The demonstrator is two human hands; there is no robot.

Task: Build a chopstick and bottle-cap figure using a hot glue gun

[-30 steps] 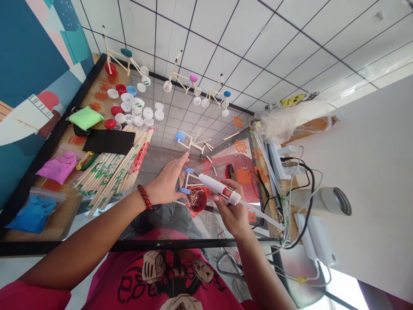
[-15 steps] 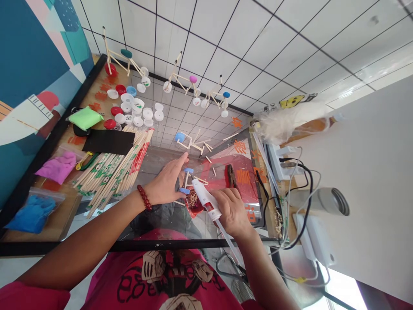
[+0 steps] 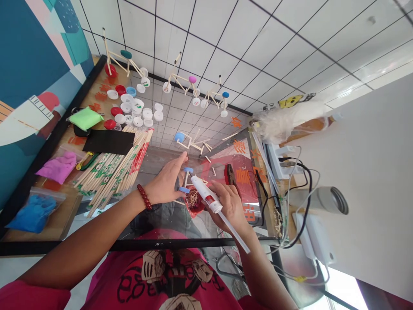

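Worktop (image 3: 155,245) front edge running just below hands, narrow gap btwn L hand (image 3: 167,181) & sticks (image 3: 116,172). L fingers pinching blue-disc frame (image 3: 188,170); R hand (image 3: 230,206) wrapping glue gun (image 3: 202,188).

A see-through, black-edged tabletop (image 3: 145,244) carries a heap of wrapped sticks (image 3: 111,178). Beyond the heap sit white, red and blue caps (image 3: 138,103); left of it lie a pink packet (image 3: 60,167) and a blue packet (image 3: 34,213); right of it are a red container (image 3: 195,212) and, farther off, a stick frame (image 3: 191,145).
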